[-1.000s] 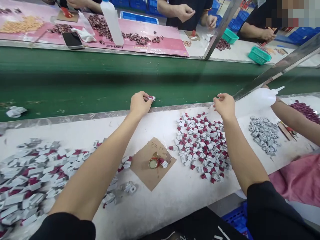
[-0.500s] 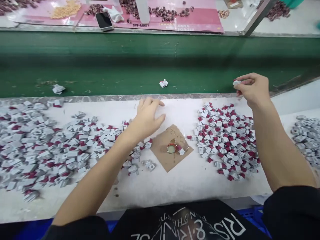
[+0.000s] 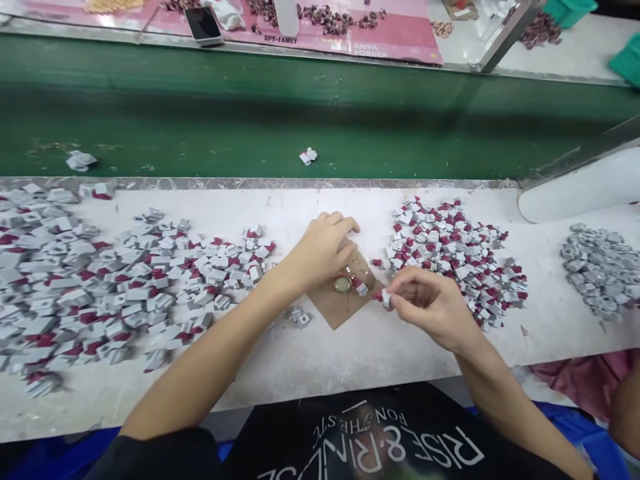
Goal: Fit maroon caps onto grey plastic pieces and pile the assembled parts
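Observation:
My right hand (image 3: 433, 303) pinches a small grey-white and dark red plastic piece (image 3: 386, 299) between thumb and fingertips, at the right corner of a brown cardboard square (image 3: 334, 312). My left hand (image 3: 327, 247) hovers over or rests on the card's upper left part; its fingers are curved and apart, with nothing visible in them. On the card lie a round pale disc with a beaded rim (image 3: 343, 285) and another grey-and-red piece (image 3: 361, 288). Beyond my right hand spreads a pile of grey-and-red pieces (image 3: 450, 247), partly hidden by it.
A larger pile of similar pieces (image 3: 100, 280) covers the left. Grey pieces (image 3: 600, 267) lie far right, near a white cylinder (image 3: 580, 187). Behind runs a green belt (image 3: 200, 113) carrying two small clusters. A phone (image 3: 203, 25) lies across it. Someone's limb (image 3: 627, 413) shows at right.
My right hand has come from the belt's edge down and left to the card, still holding a small piece. My left hand has moved right and slightly down, over the card. The view has shifted.

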### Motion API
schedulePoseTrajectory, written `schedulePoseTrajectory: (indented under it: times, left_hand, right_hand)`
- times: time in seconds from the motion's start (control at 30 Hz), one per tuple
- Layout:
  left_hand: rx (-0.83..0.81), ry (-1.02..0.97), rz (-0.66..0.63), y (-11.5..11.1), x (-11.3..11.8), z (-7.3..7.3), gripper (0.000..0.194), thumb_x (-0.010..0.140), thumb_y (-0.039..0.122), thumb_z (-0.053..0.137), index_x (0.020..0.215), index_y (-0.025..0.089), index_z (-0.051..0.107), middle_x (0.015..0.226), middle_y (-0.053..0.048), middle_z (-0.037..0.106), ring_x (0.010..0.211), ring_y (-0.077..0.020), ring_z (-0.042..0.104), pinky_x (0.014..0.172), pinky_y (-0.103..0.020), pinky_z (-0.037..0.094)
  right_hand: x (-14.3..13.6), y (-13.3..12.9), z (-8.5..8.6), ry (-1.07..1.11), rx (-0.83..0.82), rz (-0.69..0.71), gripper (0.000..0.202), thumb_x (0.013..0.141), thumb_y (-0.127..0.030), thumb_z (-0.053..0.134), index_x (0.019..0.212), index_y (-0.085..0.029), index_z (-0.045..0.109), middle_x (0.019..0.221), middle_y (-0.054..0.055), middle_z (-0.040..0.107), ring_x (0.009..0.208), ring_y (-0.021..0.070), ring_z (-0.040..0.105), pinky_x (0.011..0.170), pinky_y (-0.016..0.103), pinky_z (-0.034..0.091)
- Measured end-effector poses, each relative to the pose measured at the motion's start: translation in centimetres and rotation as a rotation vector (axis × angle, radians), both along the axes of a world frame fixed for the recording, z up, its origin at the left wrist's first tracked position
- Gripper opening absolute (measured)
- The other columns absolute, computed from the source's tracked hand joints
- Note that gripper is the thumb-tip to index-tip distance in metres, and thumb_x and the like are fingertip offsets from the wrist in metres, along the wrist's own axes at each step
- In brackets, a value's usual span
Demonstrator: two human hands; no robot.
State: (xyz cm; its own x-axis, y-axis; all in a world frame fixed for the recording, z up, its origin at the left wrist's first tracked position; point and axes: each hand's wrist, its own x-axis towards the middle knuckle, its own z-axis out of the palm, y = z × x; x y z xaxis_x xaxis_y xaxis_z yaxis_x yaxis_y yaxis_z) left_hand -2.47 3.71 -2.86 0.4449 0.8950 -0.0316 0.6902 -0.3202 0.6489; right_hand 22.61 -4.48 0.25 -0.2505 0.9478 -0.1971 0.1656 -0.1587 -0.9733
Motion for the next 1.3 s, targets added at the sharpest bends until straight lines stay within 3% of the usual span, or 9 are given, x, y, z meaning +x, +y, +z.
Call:
schedulePoseTrajectory:
  times: [0.2, 0.3, 0.4, 0.53, 0.63, 0.73, 0.87, 1.07, 1.3]
  left_hand:
    - [0.099, -0.030, -0.197, 4.8, 6.4, -0.5, 0.038, 0.106, 0.011, 0.061, 0.141, 0.020, 0.070, 0.138, -0.017, 0.070, 0.130, -0.0363, 0.065, 0.112, -0.049, 0.054]
    - [0.151, 0.036, -0.217, 6.7, 8.8, -0.8, 0.031, 0.105, 0.010, 0.062, 0.133, 0.019, 0.074, 0.133, -0.019, 0.071, 0.125, -0.0378, 0.066, 0.108, -0.050, 0.054]
    - [0.133, 0.046, -0.205, 7.4, 9.6, -1.1, 0.020, 0.104, 0.009, 0.064, 0.120, 0.017, 0.074, 0.128, -0.019, 0.071, 0.127, -0.0388, 0.066, 0.108, -0.050, 0.053]
    - [0.109, -0.150, -0.071, 6.1, 7.8, -1.1, 0.018, 0.105, 0.009, 0.062, 0.119, 0.019, 0.067, 0.133, -0.016, 0.070, 0.123, -0.0327, 0.069, 0.107, -0.045, 0.055]
    - [0.026, -0.266, 0.037, 4.6, 5.1, -0.8, 0.015, 0.105, 0.009, 0.061, 0.115, 0.020, 0.063, 0.121, -0.012, 0.074, 0.104, -0.0265, 0.072, 0.096, -0.040, 0.057]
    - [-0.039, -0.257, 0.134, 3.4, 2.4, -0.7, 0.020, 0.097, 0.004, 0.064, 0.107, 0.021, 0.062, 0.109, -0.008, 0.076, 0.091, -0.0245, 0.072, 0.088, -0.039, 0.057]
    - [-0.047, -0.138, 0.264, 2.3, -0.1, -1.4, 0.021, 0.090, 0.002, 0.065, 0.097, 0.022, 0.063, 0.102, -0.008, 0.078, 0.091, -0.0285, 0.074, 0.088, -0.042, 0.058]
    - [0.071, 0.023, 0.289, 1.6, -1.3, -2.4, 0.028, 0.092, 0.001, 0.062, 0.109, 0.021, 0.069, 0.116, -0.014, 0.080, 0.121, -0.0379, 0.072, 0.105, -0.050, 0.058]
    - [0.052, 0.074, 0.288, 1.7, -1.3, -3.0, 0.028, 0.094, 0.001, 0.060, 0.114, 0.015, 0.075, 0.121, -0.017, 0.075, 0.104, -0.0328, 0.074, 0.102, -0.047, 0.060]
  right_hand:
    - [-1.3, -1.4, -1.0, 0.061, -0.023, -0.029, 0.016, 0.082, -0.016, 0.084, 0.091, -0.027, 0.077, 0.095, 0.001, 0.076, 0.084, 0.0183, 0.075, 0.083, 0.034, 0.068]
    - [-1.5, -1.4, -1.0, 0.044, -0.023, -0.027, 0.017, 0.082, -0.015, 0.081, 0.092, -0.027, 0.076, 0.094, 0.000, 0.075, 0.086, 0.0191, 0.076, 0.084, 0.036, 0.068]
    - [-1.7, -1.4, -1.0, 0.022, 0.000, -0.047, 0.014, 0.084, -0.016, 0.079, 0.093, -0.027, 0.077, 0.094, 0.001, 0.076, 0.087, 0.0199, 0.077, 0.084, 0.036, 0.068]
    - [-2.0, -1.6, -1.2, -0.058, 0.110, -0.116, 0.012, 0.089, -0.018, 0.078, 0.094, -0.028, 0.081, 0.097, 0.001, 0.080, 0.089, 0.0207, 0.079, 0.085, 0.037, 0.069]
    - [-2.4, -1.7, -1.5, -0.125, 0.195, -0.109, 0.015, 0.091, -0.016, 0.077, 0.096, -0.028, 0.084, 0.098, 0.002, 0.083, 0.090, 0.0206, 0.080, 0.086, 0.038, 0.068]
    - [-3.0, -1.6, -2.1, -0.124, 0.231, -0.087, 0.016, 0.093, -0.015, 0.076, 0.098, -0.027, 0.085, 0.099, 0.002, 0.085, 0.088, 0.0203, 0.080, 0.085, 0.038, 0.069]
    - [-3.8, -1.5, -2.9, -0.114, 0.241, -0.056, 0.017, 0.095, -0.015, 0.076, 0.100, -0.028, 0.086, 0.102, 0.003, 0.087, 0.092, 0.0219, 0.082, 0.084, 0.039, 0.071]
    - [-4.0, -1.5, -3.3, -0.153, 0.245, -0.036, 0.017, 0.096, -0.015, 0.075, 0.100, -0.027, 0.086, 0.102, 0.004, 0.086, 0.091, 0.0214, 0.081, 0.084, 0.040, 0.070]
    - [-4.0, -1.7, -3.2, -0.165, 0.256, -0.056, 0.016, 0.095, -0.014, 0.076, 0.100, -0.026, 0.084, 0.102, 0.003, 0.084, 0.091, 0.0208, 0.080, 0.084, 0.039, 0.069]
